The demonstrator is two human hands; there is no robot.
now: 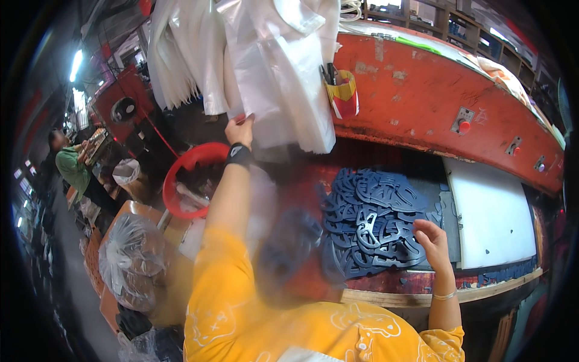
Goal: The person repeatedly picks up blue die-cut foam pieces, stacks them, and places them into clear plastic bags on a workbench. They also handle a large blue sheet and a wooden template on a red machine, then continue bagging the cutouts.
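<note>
My left hand (240, 130), wearing a black wristband, reaches up with its fingers pinched on the lower edge of a clear plastic bag (265, 90). That bag hangs in a thick bunch from above. My right hand (433, 242), loosely bent with nothing seen in it, is at the right edge of a pile of dark blue cut-out pieces (386, 193). A paler, shiny cut-out shape (367, 228) stands out among them. Left of the pile, another dark blue bundle (288, 244) is smeared and hard to make out.
A red machine beam (410, 90) with push buttons spans the back, a pen holder (344, 95) on its front. A white board (491, 214) lies right of the pile. At left are a red basin (172, 187) and a filled plastic sack (132, 259); a person (75, 166) in green stands beyond.
</note>
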